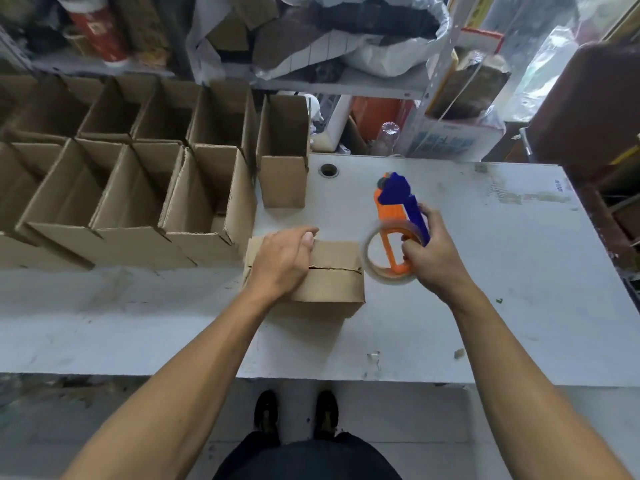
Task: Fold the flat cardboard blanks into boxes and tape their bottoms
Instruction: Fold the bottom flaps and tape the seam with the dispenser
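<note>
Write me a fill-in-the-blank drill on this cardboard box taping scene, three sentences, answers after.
1. The left hand presses down on the brown cardboard ____ lying on the white table.
2. The right hand grips the orange and blue tape ____.
3. The seam between the flaps under the left hand shows no ____ yet.

Answers: box; dispenser; tape

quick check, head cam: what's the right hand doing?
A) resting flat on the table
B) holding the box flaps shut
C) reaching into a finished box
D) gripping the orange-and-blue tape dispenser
D: the right hand has its fingers curled round the tape dispenser, held just right of the box, while the left hand presses down on the box's closed flaps.
</note>
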